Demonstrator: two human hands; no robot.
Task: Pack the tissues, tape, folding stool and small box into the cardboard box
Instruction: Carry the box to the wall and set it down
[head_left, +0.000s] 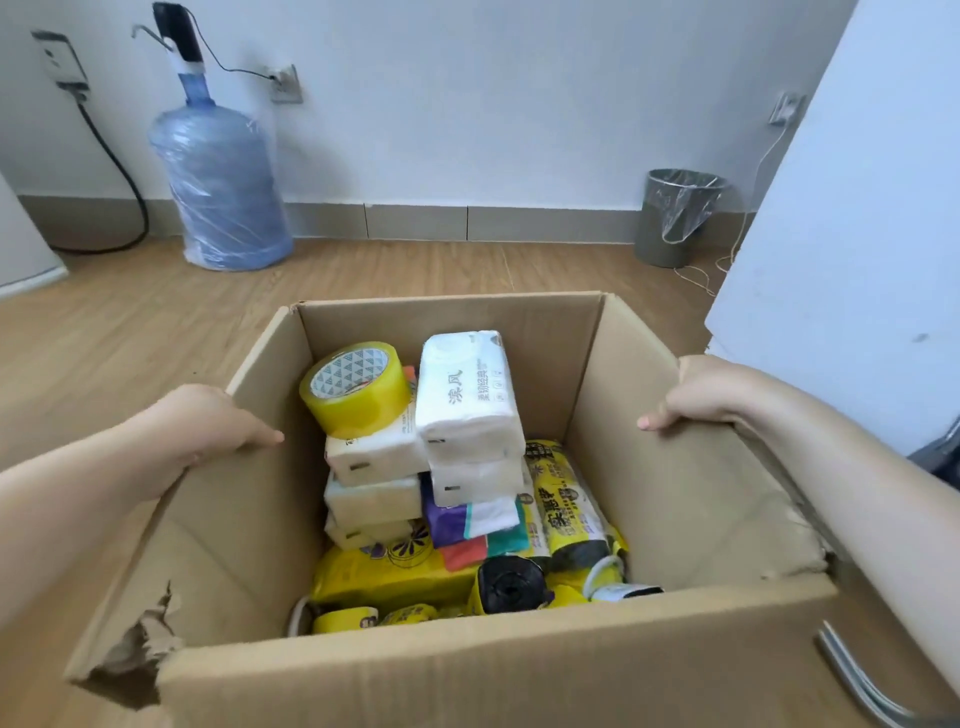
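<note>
A big open cardboard box (467, 670) sits on the wood floor (156, 322), right in front of the person. Its near left corner is torn. The left hand (208, 426) grips the top edge of the left flap, thumb inside the box. The right hand (711, 395) grips the top edge of the right flap the same way. Down in the box, close to the near wall, lie yellow packs (384, 571) and a roll of black bags (506, 584). On top of them sits a pile of white tissue packs (467, 400), and under it a purple pack (457, 525). A roll of yellow tape (356, 389) leans on the left tissue packs, close to the far wall. I cannot pick out a folding stool or a small box. Past the box, a blue water jug (223, 182) with a pump on top stands by the wall. To the right stands a grey trash bin (675, 218) with a clear bag in it. A white board (841, 234) stands on the right side.
</note>
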